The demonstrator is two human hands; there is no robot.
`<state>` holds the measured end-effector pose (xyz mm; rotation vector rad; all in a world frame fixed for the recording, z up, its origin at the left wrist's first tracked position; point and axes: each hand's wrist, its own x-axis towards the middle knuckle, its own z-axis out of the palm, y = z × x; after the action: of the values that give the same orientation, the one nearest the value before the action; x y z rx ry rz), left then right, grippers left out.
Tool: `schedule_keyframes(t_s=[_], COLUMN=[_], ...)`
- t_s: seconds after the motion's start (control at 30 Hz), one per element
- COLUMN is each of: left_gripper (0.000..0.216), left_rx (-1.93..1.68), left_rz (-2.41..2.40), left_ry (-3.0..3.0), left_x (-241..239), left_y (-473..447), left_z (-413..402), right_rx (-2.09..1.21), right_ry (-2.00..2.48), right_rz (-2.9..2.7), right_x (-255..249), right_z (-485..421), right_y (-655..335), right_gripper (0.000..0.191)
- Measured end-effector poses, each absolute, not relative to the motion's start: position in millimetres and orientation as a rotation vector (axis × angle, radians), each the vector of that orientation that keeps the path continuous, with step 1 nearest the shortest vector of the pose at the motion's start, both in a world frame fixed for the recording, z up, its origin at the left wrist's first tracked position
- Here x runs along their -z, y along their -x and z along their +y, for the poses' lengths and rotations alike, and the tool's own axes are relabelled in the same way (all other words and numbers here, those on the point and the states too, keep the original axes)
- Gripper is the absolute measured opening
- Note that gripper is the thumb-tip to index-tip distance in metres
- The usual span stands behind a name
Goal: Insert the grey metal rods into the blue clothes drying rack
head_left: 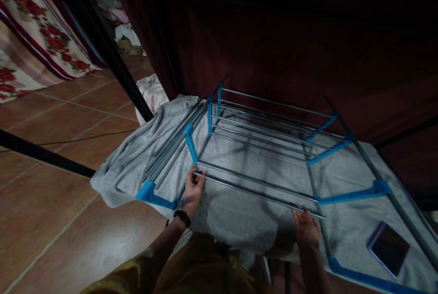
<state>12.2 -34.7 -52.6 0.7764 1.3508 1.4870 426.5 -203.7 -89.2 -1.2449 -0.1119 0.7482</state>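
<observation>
A metal rack (273,148) of grey rods and blue plastic connectors lies flat on a grey cloth (236,216). My left hand (193,190), with a black band on the wrist, pinches the left end of the nearest grey rod (256,192). My right hand (305,228) grips the same rod near its right end. A blue side bar (190,142) stands just above my left hand. A bundle of loose grey rods (178,141) lies along the rack's left side.
A dark phone (389,247) lies on the cloth at the right. Dark red fabric hangs behind the rack. Brown tiled floor spreads to the left, crossed by black poles (41,153). A floral cloth (30,34) hangs at the far left.
</observation>
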Motion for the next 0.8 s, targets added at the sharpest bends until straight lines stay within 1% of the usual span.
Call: schedule_keyframes(t_s=[0.13,0.27,0.37,0.47,0.67,0.8], left_gripper=[0.057,0.056,0.056,0.049,0.042,0.026], left_rx=[-1.508,-1.551,-1.56,-1.541,-1.585,-1.511], left_rz=[1.338,1.344,1.352,1.338,1.218,1.138], left_ry=[-0.777,-0.757,-0.778,-0.754,-0.444,-0.297], left_x=[53,50,47,44,35,27], left_y=[-13,-14,-13,-13,-18,-16], left_z=[-32,-31,-32,-31,-33,-41], right_rx=[-0.579,-0.594,-0.618,-0.641,-0.665,-0.682], right_ry=[1.286,1.296,1.287,1.26,1.219,1.178], right_rz=[-0.058,-0.147,-0.101,-0.124,-0.14,-0.129], right_x=[98,98,93,91,98,98], right_z=[-200,-200,-200,-201,-200,-201], right_y=[-432,-432,-429,-426,-428,-428], right_gripper=[0.033,0.039,0.037,0.035,0.028,0.027])
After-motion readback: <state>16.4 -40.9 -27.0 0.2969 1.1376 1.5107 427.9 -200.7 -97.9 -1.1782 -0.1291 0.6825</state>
